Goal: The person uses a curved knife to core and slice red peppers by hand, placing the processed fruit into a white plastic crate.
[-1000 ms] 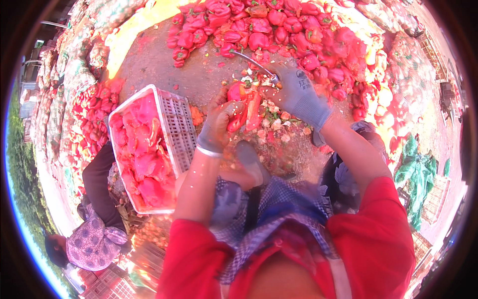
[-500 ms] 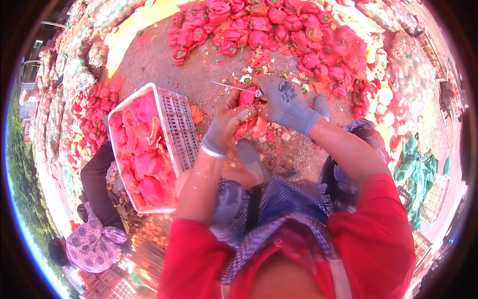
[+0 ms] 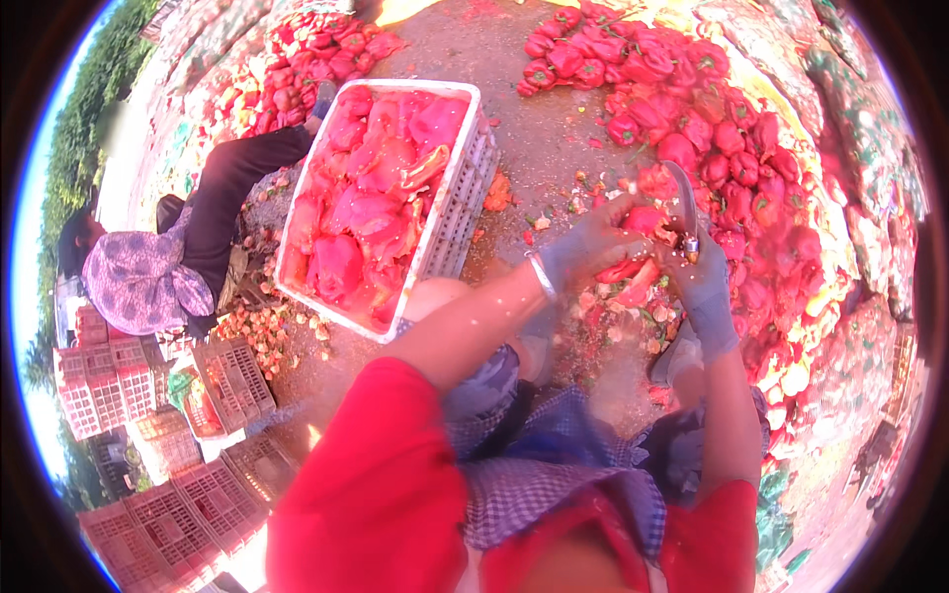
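My left hand [image 3: 585, 247], in a grey glove, is closed on a red bell pepper [image 3: 646, 219]. My right hand [image 3: 706, 296], gloved too, grips a knife [image 3: 684, 196] whose curved blade points away from me beside the pepper. Its fingers close round the handle. Red pepper pieces [image 3: 638, 287] show just below the hands; whether they are held or lie on the ground I cannot tell. To the left, a white plastic crate [image 3: 457, 222] is filled with opened red peppers [image 3: 381, 212].
A large heap of red peppers [image 3: 736, 158] curves along the right and far side. Seeds and trimmings [image 3: 583, 193] litter the ground. At left another person [image 3: 148, 282] sits beside a smaller pepper pile [image 3: 297, 89]. Stacked crates [image 3: 168, 524] stand at lower left.
The view has swung, so the crate sits farther right and higher. Both hands appear farther right and lower. The knife blade, which pointed left, now points away from me.
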{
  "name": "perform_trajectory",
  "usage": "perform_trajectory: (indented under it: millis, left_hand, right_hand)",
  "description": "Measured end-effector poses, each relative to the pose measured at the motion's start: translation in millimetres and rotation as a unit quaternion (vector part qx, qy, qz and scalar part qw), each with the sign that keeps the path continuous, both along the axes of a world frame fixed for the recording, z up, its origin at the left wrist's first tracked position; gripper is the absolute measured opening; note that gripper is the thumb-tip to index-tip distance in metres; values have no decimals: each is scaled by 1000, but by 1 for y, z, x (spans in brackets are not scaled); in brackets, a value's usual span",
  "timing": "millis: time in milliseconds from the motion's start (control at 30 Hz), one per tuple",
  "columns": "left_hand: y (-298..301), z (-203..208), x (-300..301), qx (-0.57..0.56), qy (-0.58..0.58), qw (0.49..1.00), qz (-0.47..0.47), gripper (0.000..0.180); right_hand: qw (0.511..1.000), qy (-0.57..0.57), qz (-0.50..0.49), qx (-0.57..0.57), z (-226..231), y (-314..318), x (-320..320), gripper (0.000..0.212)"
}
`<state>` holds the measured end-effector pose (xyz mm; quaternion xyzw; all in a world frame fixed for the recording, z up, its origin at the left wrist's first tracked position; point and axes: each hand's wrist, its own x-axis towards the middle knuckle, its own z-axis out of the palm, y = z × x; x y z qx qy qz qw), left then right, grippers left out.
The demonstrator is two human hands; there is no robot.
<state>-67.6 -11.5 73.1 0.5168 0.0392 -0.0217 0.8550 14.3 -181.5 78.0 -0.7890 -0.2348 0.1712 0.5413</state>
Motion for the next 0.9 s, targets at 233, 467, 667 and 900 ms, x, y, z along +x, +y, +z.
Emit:
perform_trajectory:
  millis: [233,467,667,900]
  left_hand:
    - [8,2,-10,270,-46,961,33,48]
    - [18,-20,-3,375,-156,899,163,33]
    - [38,-24,-8,342,-97,925,136,27]
    - [62,-58,-13,432,-111,889,102,22]
  right_hand:
    - [991,125,-48,10,-1,7,-11,34]
    - [988,141,-35,50,23,19,-11,30]
    - [996,93,3,11,20,9,1,30]
    - [992,110,62,14,28,30,-13,35]
